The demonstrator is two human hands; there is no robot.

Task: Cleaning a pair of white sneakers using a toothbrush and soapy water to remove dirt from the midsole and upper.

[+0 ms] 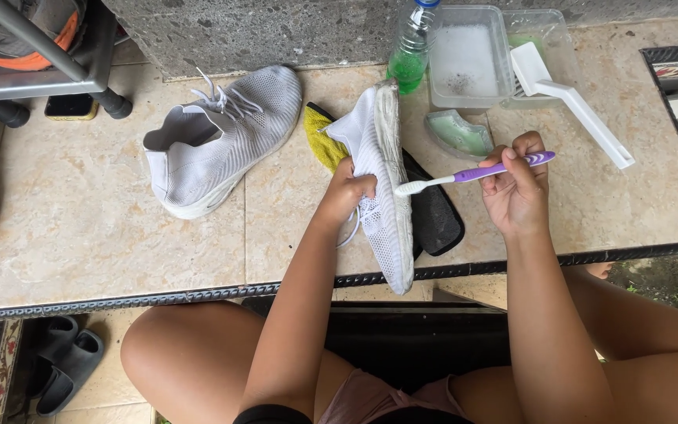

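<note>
My left hand (pixel 348 191) grips a white mesh sneaker (pixel 384 188) turned on its side, its dirty sole edge facing right. My right hand (pixel 518 188) holds a purple-handled toothbrush (pixel 472 173), whose white bristle head touches the sole's rim. Under the shoe lie a yellow cloth (pixel 322 140) and a black insole (pixel 435 217). The second white sneaker (pixel 217 141) stands upright on the tiles to the left, laces loose.
Behind the shoe stand a plastic bottle of green liquid (pixel 411 51), a clear tub of soapy water (pixel 468 59), another tub (pixel 547 39) holding a white brush (pixel 570 98), and a green soap dish (pixel 458 133). Dark sandals (pixel 64 365) lie on the lower floor; my bare knees are below.
</note>
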